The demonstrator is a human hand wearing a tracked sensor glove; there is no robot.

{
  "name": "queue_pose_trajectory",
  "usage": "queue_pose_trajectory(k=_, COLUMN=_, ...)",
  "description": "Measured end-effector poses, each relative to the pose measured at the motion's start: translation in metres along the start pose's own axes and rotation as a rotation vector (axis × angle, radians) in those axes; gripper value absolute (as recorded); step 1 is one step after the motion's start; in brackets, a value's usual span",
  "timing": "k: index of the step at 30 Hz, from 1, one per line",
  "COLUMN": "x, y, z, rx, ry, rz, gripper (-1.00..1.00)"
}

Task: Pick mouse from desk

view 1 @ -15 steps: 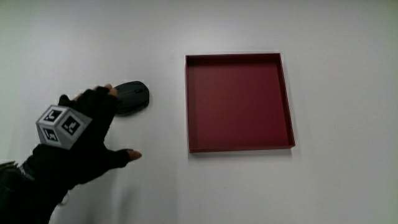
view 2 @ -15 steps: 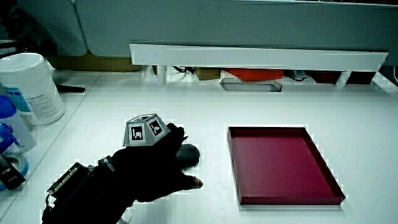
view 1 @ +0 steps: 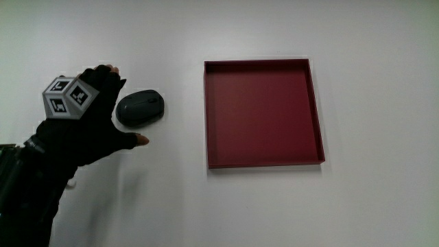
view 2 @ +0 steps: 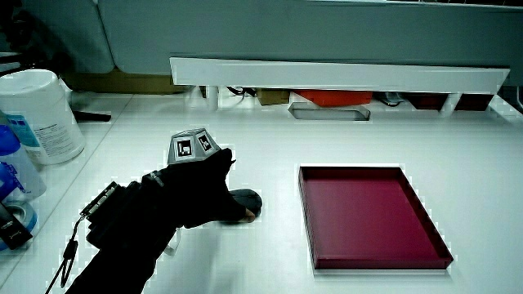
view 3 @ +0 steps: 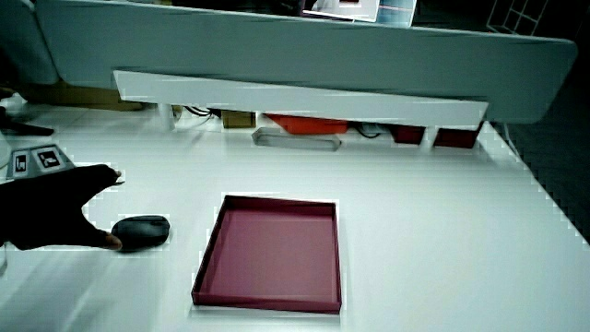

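Observation:
A dark grey mouse [view 1: 140, 108] lies on the white desk, between the hand and a dark red tray. It shows in both side views [view 2: 245, 201] [view 3: 143, 231]. The gloved hand [view 1: 96, 120] rests beside the mouse, on the side away from the tray, with fingers spread and nothing in them. Its thumb tip [view 1: 141, 140] reaches out just nearer to the person than the mouse. The patterned cube [view 1: 67, 97] sits on the hand's back. The hand appears in both side views [view 2: 196, 196] [view 3: 51, 217].
A shallow dark red tray [view 1: 314, 110] lies empty beside the mouse [view 2: 425, 220] [view 3: 207, 267]. A white canister [view 2: 45, 114] and a blue bottle [view 2: 12, 167] stand at the table's edge. A low white partition shelf [view 2: 335, 77] runs along the table.
The hand has drawn back off the mouse, away from the tray, so the whole mouse now shows. The mouse lies where it was.

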Motion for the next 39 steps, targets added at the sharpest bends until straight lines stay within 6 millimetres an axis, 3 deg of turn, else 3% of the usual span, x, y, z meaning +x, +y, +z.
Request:
queue_pose_trajectory(k=12, x=-0.018, y=0.052, z=-0.006, rx=-0.093, ry=-0.055, rz=0.064, gripper=0.0)
queue_pose_trajectory(k=17, x=-0.014, y=0.067, z=-0.014, rx=-0.15, ry=-0.025, rz=0.083, gripper=0.0)
queue_pose_trajectory(k=33, x=-0.018, y=0.086, z=-0.029, rx=-0.207, ry=0.01, rz=0.147, gripper=0.0)
queue_pose_trajectory(k=39, x=-0.016, y=0.086, z=-0.031, rx=-0.184, ry=0.029, rz=0.13, gripper=0.32)
